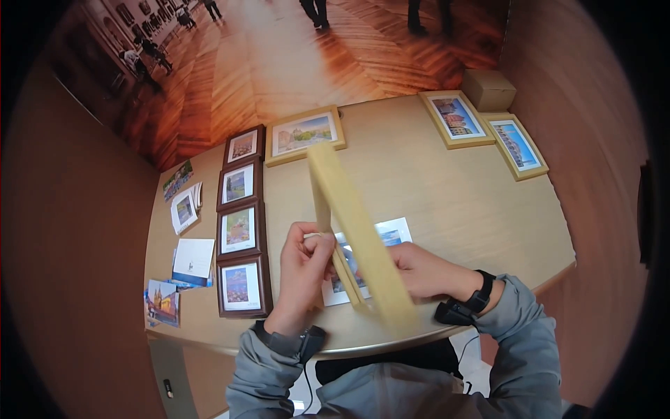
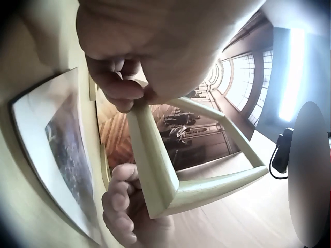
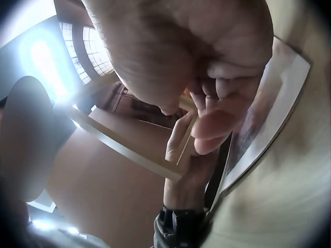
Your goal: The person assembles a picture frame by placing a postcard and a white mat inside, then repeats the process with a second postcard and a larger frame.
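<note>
A light wooden frame (image 1: 366,244) is tilted up on edge above the table, blurred in the head view. Its middle is see-through in the left wrist view, where the left hand (image 2: 150,46) pinches one corner of the frame (image 2: 155,160) between thumb and fingers. On the frame's other side is the right hand (image 1: 426,272), its fingers partly hidden in the head view; the left wrist view shows them loosely bent beside the wood. A white-bordered picture (image 1: 394,232) lies on the table under the frame.
Dark frames with pictures (image 1: 239,229) form a column left of centre. Loose prints and cards (image 1: 194,258) lie farther left. One light frame (image 1: 302,136) is at the back, two more (image 1: 457,120) at the back right by a cardboard box (image 1: 488,91).
</note>
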Demonstrator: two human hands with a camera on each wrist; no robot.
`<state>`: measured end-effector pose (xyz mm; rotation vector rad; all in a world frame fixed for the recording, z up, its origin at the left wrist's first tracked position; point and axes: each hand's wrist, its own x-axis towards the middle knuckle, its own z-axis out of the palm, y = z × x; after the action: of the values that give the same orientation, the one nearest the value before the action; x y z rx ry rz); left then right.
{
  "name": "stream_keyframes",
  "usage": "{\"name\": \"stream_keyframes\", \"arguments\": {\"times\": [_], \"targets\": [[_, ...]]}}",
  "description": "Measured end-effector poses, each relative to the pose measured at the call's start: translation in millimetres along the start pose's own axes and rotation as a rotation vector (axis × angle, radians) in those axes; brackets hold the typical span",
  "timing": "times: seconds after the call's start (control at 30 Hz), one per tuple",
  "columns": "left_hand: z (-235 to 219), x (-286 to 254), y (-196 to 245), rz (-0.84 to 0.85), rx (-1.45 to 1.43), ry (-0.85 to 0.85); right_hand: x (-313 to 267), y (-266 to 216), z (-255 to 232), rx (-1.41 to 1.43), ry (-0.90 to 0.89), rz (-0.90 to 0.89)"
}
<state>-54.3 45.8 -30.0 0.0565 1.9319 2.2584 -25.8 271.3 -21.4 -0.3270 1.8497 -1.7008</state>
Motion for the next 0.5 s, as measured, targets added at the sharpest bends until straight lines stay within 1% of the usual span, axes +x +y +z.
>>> {"name": "stream_keyframes", "arguments": {"times": [0.03,0.07,0.1,0.13,0.17,0.2,0.27,0.3,0.33,0.37,0.4,0.47,0.5], "targets": [[6.1,-1.2,0.1,-0.010,-0.066,-0.018,-4.3,-13.8,2.8,0.015,-0.038,0.067],[12.2,-2.6,-0.8,-0.021,-0.132,-0.036,-3.3,-15.8,4.1,0.017,-0.033,0.060],[15.4,-1.8,-7.7,0.049,-0.131,-0.061,-3.0,-17.3,5.2,0.038,-0.071,0.099],[14.4,0.0,-11.1,0.051,0.029,-0.031,-3.5,-18.1,5.7,0.058,-0.109,0.138],[13.4,-1.1,-13.1,0.015,-0.064,-0.094,0.4,-7.9,6.7,0.116,-0.090,0.145],[16.1,-2.6,-8.7,-0.022,-0.159,-0.156,-0.5,-10.0,5.5,0.117,-0.087,0.142],[17.0,-0.7,-8.9,-0.031,-0.177,-0.169,-2.4,-16.5,2.1,0.234,-0.085,0.139],[16.9,0.4,-8.9,-0.041,-0.199,-0.174,-4.5,-20.1,1.5,0.235,-0.087,0.142],[17.1,1.2,-8.0,-0.052,-0.223,-0.178,-6.7,-24.2,1.2,0.272,-0.011,0.107],[19.5,1.8,-6.3,0.022,-0.157,-0.115,-6.8,-27.1,-0.8,0.308,0.067,0.071],[18.8,0.7,-3.5,0.021,-0.159,-0.113,-6.9,-28.0,-7.8,0.307,0.066,0.074],[10.5,-0.7,1.5,0.070,0.136,-0.016,-10.6,-27.6,-31.7,0.205,0.369,0.021],[2.8,1.2,3.2,0.104,0.388,0.024,-12.2,-30.5,-43.6,0.117,0.495,0.017]]}}
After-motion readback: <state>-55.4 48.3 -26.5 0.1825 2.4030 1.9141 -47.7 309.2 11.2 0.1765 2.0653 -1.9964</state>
